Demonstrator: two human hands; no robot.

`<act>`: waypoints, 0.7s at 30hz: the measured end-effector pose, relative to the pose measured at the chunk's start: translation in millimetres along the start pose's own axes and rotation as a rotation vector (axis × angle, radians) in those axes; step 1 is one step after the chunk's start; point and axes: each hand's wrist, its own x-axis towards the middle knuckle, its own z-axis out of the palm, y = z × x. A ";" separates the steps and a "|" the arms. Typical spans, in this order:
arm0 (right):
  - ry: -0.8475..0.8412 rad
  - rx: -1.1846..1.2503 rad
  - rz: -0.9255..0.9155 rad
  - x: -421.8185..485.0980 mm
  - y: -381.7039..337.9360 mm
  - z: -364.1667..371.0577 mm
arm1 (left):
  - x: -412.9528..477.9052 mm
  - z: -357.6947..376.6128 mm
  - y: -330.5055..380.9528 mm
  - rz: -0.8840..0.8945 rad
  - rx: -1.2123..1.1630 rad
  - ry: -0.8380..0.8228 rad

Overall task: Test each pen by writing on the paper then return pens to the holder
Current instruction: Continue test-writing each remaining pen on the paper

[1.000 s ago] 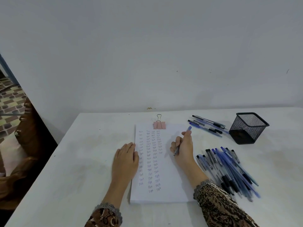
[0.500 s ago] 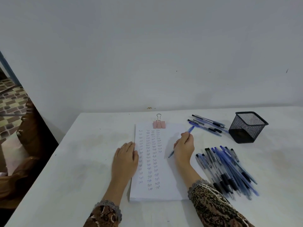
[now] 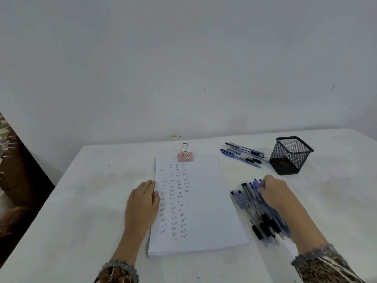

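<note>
Head view. The left hand [image 3: 142,203] lies flat, palm down, fingers straight and together, pointing away from the person. It grips nothing. Its thumb side rests along the left edge of the paper [image 3: 206,201], the rest of it on the table [image 3: 81,201].

The right hand [image 3: 273,193] reaches forward to the right of the paper, back upward, and lies over the far end of the pile [image 3: 261,215] of blue and black pens. Its fingers bend down among the blue pen ends there. That part is blurred, and I cannot tell whether they have hold of a pen or only touch the pile. Both wrists come out of brown patterned sleeves [image 3: 116,272].

The paper is a stack lying lengthwise before the person, held at its far edge by a pink clip [image 3: 185,156]. Columns of small written words fill its left half. The pile lies just right of it, pens slanting. The far pens [image 3: 242,154], a small group, lie beyond the paper's far right corner, just beside the holder [image 3: 290,155], a black mesh square cup standing upright, apart from the pile.

The table is white and faintly smudged, and stands against a plain pale wall [image 3: 183,58]. At the far left edge are a dark brown shape and a strip of tiled floor [image 3: 4,129].
</note>
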 end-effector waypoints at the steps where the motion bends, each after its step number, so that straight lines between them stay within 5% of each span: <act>1: -0.026 -0.045 -0.008 -1.3 4.8 1.8 | 0.0 -0.5 0.1 -0.003 0.001 -0.001; 8: 0.002 -0.105 -0.010 0.5 -6.0 -14.6 | -0.2 -1.3 1.4 0.000 -0.008 0.004; 14: 0.058 -0.115 -0.202 53.4 -50.3 -30.9 | -1.2 -2.6 2.6 0.003 -0.018 0.016; 17: -0.092 -0.299 -0.265 87.6 -51.7 -4.2 | -2.1 -3.5 3.0 -0.002 -0.021 0.013; 21: -0.008 -0.478 -0.310 120.2 -34.5 20.8 | -1.1 -2.1 1.9 0.008 -0.021 0.014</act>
